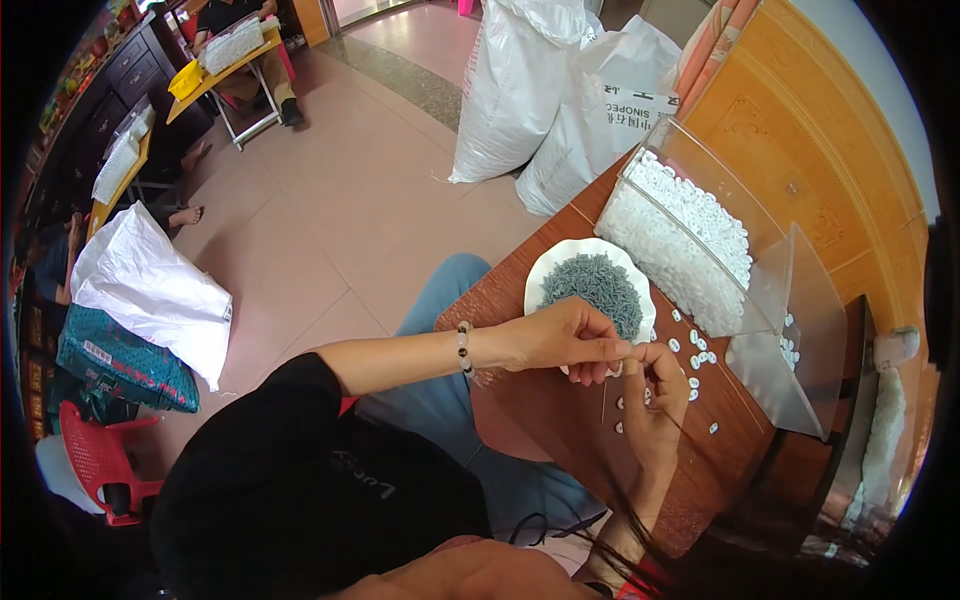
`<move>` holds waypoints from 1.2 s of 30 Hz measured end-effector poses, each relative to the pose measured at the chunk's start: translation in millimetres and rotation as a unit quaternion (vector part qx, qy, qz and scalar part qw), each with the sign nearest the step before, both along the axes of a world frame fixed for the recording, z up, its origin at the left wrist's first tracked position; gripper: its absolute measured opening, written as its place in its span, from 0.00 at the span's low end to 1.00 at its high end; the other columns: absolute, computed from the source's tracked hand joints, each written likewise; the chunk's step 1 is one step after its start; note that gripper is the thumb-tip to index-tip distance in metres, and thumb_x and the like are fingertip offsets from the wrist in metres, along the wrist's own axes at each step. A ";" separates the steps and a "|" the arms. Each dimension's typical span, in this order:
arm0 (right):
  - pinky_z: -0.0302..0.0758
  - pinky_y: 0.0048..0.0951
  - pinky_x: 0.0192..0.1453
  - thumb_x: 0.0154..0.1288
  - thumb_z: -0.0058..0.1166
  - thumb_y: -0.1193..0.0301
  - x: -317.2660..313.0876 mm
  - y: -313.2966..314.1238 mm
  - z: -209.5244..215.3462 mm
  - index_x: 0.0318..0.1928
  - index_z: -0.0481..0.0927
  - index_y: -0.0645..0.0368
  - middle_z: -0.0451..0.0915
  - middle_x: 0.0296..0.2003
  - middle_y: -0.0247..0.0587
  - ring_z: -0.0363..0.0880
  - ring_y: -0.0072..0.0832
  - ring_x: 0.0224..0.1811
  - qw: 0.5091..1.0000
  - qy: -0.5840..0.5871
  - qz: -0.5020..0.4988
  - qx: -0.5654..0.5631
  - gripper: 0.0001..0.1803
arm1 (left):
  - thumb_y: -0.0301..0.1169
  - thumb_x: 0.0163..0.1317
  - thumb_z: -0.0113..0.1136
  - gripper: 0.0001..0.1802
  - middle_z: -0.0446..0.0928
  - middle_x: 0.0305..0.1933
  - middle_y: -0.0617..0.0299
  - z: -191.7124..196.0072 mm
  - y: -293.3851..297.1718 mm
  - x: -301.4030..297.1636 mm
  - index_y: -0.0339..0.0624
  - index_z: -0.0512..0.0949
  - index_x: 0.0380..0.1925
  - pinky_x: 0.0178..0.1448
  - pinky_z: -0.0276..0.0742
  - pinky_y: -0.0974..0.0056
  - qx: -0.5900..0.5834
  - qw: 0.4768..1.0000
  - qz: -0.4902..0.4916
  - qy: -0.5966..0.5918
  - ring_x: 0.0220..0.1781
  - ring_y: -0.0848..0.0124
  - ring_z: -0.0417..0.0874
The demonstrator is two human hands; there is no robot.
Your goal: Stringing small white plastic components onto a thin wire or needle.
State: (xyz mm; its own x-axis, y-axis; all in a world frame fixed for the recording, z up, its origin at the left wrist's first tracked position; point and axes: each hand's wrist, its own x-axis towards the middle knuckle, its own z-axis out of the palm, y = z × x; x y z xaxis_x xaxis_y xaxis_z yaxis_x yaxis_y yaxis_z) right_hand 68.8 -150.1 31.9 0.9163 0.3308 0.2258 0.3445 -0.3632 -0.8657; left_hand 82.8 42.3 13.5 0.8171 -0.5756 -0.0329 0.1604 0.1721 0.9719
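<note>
At the left edge of the frame, a crumpled white sack [150,285] lies against a glossy teal printed bag [125,365], with a red plastic chair [92,452] below them. At upper centre stand bulging white woven sacks [515,95].

Right of centre, the bare left hand [560,335], a beaded bracelet [463,347] at its wrist, has thumb and forefinger closed in a pinch, its other fingers curled loosely. Just behind it in the frame, a white scalloped dish [534,290] holds a heap of short grey-blue pieces [592,285]. The right hand [655,395] meets the left at the fingertips, thumb and forefinger also drawn together; whatever lies between the tips is too small to make out.

Small white oval pieces [674,345] are scattered on the brown wooden table [700,480] beside the right hand, and many small white pieces [690,215] fill a clear plastic bin [765,395] at the right.

The step in hand looks to be fine work at the joined fingertips, probably with these little pieces. The next move likely calls for steady, matched pinches, one hand anchoring while the other makes small, light adjustments.
</note>
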 end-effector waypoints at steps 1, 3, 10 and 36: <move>0.61 0.15 0.31 0.68 0.48 0.77 0.8 2.8 1.2 0.34 0.74 0.62 0.71 0.27 0.27 0.63 0.12 0.26 0.999 -0.031 0.009 -0.011 0.03 | 0.38 0.67 0.55 0.15 0.77 0.25 0.65 -4.2 -0.7 0.2 0.37 0.78 0.30 0.29 0.71 0.74 -0.032 0.999 0.003 0.042 0.24 0.79 0.76; 0.61 0.15 0.31 0.68 0.48 0.78 0.0 6.5 1.9 0.34 0.73 0.62 0.70 0.27 0.27 0.63 0.12 0.26 0.998 -0.061 0.021 -0.022 0.03 | 0.38 0.66 0.56 0.15 0.77 0.24 0.65 -6.5 -0.8 -0.5 0.38 0.79 0.30 0.28 0.70 0.74 -0.064 0.994 0.008 0.083 0.24 0.79 0.75; 0.67 0.23 0.32 0.64 0.49 0.79 -6.6 4.9 -6.3 0.34 0.74 0.63 0.73 0.27 0.37 0.70 0.23 0.28 0.994 -0.102 -0.038 -0.015 0.01 | 0.38 0.64 0.59 0.13 0.78 0.26 0.64 -16.4 -11.5 -9.5 0.38 0.79 0.29 0.27 0.70 0.74 -0.100 0.982 0.038 0.156 0.24 0.79 0.76; 0.67 0.21 0.27 0.66 0.51 0.74 -13.1 19.1 -31.1 0.33 0.76 0.67 0.76 0.23 0.34 0.70 0.15 0.25 0.980 0.100 -0.124 0.121 0.07 | 0.15 0.56 0.50 0.11 0.68 0.34 0.49 -30.6 -27.1 -22.5 0.34 0.64 0.38 0.34 0.71 0.56 0.246 0.873 0.220 -0.359 0.33 0.51 0.74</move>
State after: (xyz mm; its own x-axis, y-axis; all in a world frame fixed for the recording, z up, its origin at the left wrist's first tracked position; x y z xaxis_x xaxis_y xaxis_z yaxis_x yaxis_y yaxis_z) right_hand 55.7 -131.0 0.8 0.9957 0.0514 0.0769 0.0853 -0.1901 -0.9780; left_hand 60.4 15.2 -17.1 0.8668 -0.2610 0.4249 -0.4978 -0.4029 0.7680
